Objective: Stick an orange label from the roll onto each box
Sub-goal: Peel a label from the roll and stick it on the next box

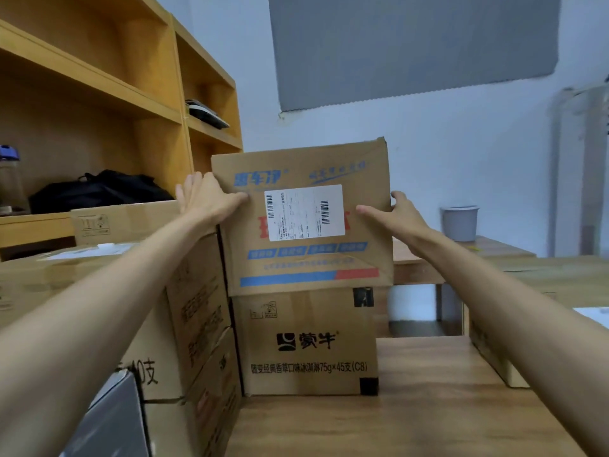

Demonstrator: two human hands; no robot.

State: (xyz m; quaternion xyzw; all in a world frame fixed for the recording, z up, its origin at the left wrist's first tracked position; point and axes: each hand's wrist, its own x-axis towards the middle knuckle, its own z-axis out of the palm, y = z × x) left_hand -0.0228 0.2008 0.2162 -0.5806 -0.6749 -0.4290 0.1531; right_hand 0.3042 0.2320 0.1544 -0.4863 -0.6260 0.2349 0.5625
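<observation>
Gripping the top box (296,262) by its two side edges, I have my left hand (206,196) wrapped round the left corner with the thumb on the printed front. My right hand (398,212) clasps the right edge, thumb flat on the front. The fingers on that side go round the cardboard out of sight, so I judge them curled on the box rather than see it. The box sits slightly askew on a lower box (306,341), overhanging it to the right, and that one stands on the wooden counter (412,407) hard against a stack of cartons (197,291) on my left. A white shipping label (304,212) fills the middle of the front. I see no orange label on either box, and the roll is not in view. I take the step in hand to be moving or squaring this box so that it can be labelled. To do that well I would squeeze evenly from both sides and lift rather than drag, so the lower box does not shift. I would clear the left stack, then set the box down with bare cardboard facing me, keeping the sticker off the barcodes.
</observation>
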